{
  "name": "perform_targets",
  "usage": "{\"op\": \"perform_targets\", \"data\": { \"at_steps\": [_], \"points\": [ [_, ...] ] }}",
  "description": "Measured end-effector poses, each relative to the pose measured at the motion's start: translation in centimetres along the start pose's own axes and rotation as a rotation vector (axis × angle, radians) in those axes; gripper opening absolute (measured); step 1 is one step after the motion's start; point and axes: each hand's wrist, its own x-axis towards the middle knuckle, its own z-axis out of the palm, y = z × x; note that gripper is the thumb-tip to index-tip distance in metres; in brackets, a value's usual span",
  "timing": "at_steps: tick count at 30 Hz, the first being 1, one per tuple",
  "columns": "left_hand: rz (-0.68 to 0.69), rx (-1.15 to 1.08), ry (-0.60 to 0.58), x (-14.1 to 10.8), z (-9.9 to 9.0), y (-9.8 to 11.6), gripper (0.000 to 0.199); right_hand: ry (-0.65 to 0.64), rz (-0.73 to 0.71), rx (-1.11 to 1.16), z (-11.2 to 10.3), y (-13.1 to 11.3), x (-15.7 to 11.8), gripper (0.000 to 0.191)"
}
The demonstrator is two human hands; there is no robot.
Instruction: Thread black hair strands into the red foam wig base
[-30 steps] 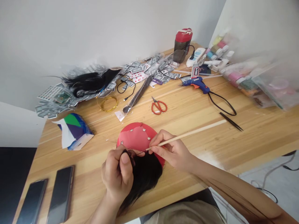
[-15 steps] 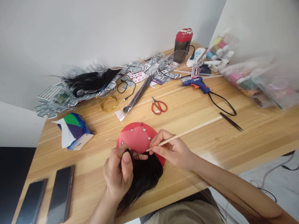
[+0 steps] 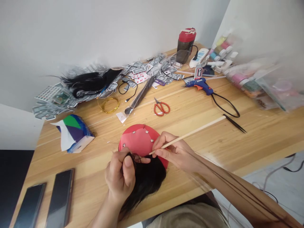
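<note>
A red rounded form (image 3: 129,130) with a smooth pink area and several silvery pin heads rests near the table's front edge. Black hair (image 3: 152,177) covers its near side and hangs toward me. My left hand (image 3: 121,171) is closed on a lock of this hair, one finger stretched along the form. In my right hand (image 3: 172,150) a thin pale wooden stick (image 3: 197,129) is pinched, its lower tip at the hair's edge close to that finger. Any fine point on the tip is too small to make out. Long dark strands cross my right forearm.
Red-handled scissors (image 3: 161,107), a blue glue gun (image 3: 199,85) and black tweezers (image 3: 234,123) lie beyond my hands. Two phones (image 3: 60,196) and a tissue pack (image 3: 76,133) are at left. Scattered cards (image 3: 140,77) and a bottle (image 3: 186,44) stand at the back.
Long dark strands have shifted up across my right forearm. Both hands, the stick and the form stay almost where they were.
</note>
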Motion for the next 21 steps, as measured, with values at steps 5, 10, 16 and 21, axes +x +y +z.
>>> {"op": "perform_targets", "data": {
  "at_steps": [5, 10, 16, 21],
  "points": [
    [0.012, 0.014, -0.002, 0.04, -0.04, 0.00, 0.019, -0.002, 0.036, 0.053, 0.01, -0.44, 0.27, 0.035],
    [0.032, 0.012, -0.022, -0.05, -0.07, -0.15, 0.016, -0.009, 0.030, 0.031, 0.02, -0.63, 0.64, 0.037],
    [0.076, 0.032, -0.036, -0.16, -0.20, -0.35, 0.012, 0.027, 0.051, -0.088, -0.09, -0.63, 0.41, 0.043],
    [0.106, 0.073, -0.046, 0.14, -0.31, 0.00, 0.016, 0.061, 0.009, -0.196, 0.07, -0.45, 0.13, 0.043]
  ]
}}
